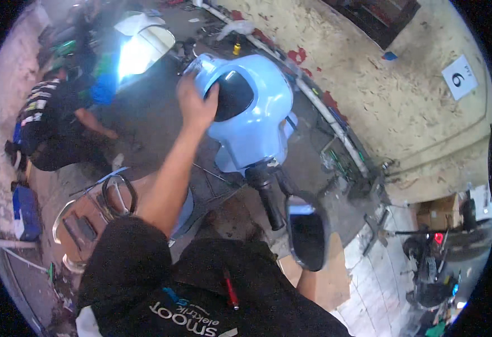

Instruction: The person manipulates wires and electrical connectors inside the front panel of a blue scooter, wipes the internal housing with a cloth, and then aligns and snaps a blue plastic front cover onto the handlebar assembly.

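Note:
A glossy light blue scooter handlebar cover with a dark display opening stands in front of me. My left hand reaches up to the cover's left edge; its thumb lies by the opening and its other fingers, somewhat blurred, wrap the outer side. Toward me, a black handlebar grip sticks out of the cover. Next to it is a black-framed mirror. A bit of my right hand or wrist shows under this mirror; its fingers are hidden. Another mirror glares brightly at the far left.
A person in dark clothes crouches at the left, one arm reaching toward the floor. Nearer me, black parts lie on a round brown surface. A pipe runs along the stained wall at the right. Cardboard lies on pale tiles.

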